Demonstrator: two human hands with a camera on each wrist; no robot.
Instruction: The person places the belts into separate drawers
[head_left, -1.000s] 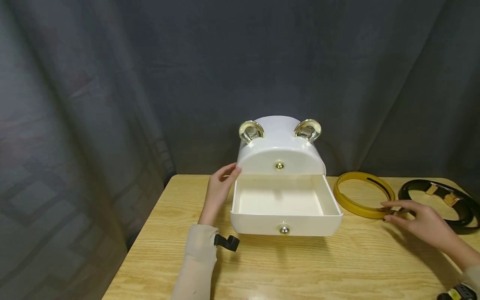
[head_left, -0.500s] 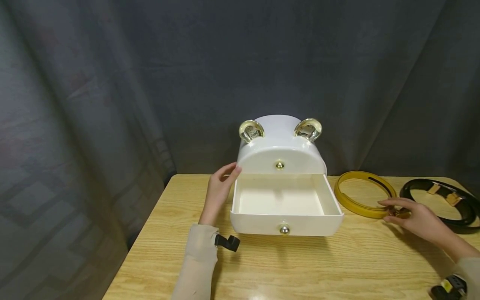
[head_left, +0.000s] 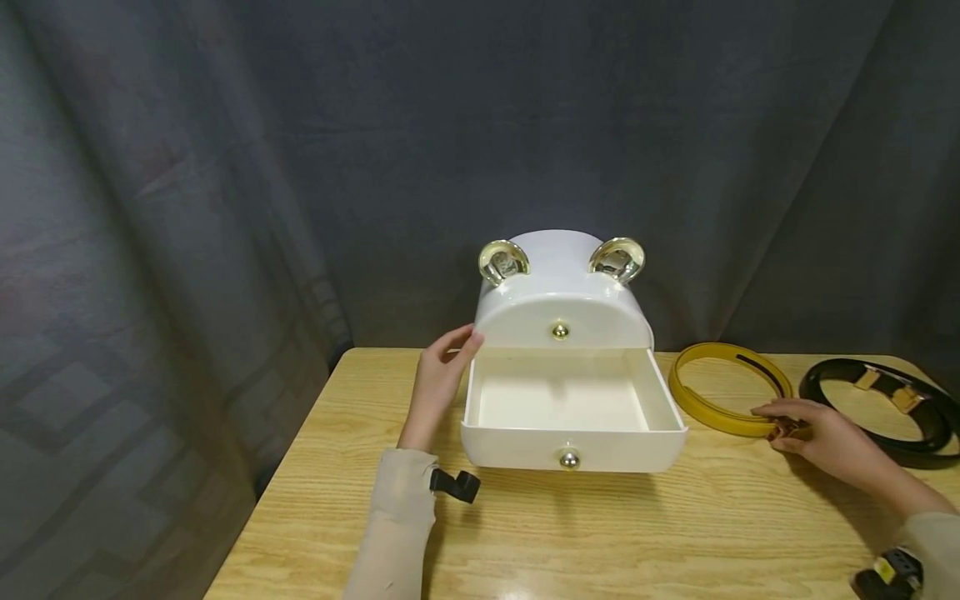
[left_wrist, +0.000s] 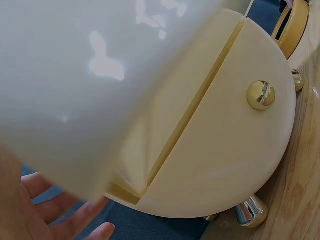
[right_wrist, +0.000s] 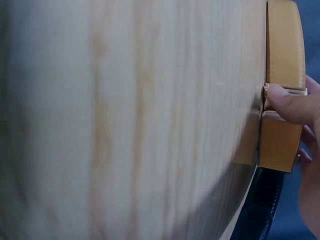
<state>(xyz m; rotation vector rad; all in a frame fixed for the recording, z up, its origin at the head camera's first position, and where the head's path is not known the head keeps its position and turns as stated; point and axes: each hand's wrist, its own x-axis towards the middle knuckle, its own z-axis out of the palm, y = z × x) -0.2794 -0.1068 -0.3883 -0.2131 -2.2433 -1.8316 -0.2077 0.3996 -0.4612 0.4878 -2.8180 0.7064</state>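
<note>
A white storage box point(head_left: 558, 258) with gold ears and round knobs stands mid-table, its lower drawer point(head_left: 570, 450) pulled out and bare inside. My left hand point(head_left: 437, 379) rests against the box's left side, thumb near the front edge. In the left wrist view its fingers point(left_wrist: 75, 217) spread loosely beside the white shell. To the right lies a coiled yellow belt point(head_left: 701, 408). My right hand point(head_left: 832, 437) pinches it at the buckle; the right wrist view shows the thumb pressing the buckle, with the yellow strap point(right_wrist: 285, 45) standing on edge.
Right of the yellow belt a coiled black belt point(head_left: 933, 425) with gold fittings lies on the wooden table point(head_left: 570, 533), close behind my right hand. A dark grey curtain point(head_left: 420, 167) hangs behind the table and along its left side.
My right hand has shifted slightly left at the yellow belt's buckle, its fingers closing in on it. The left hand, box and drawer stay put.
</note>
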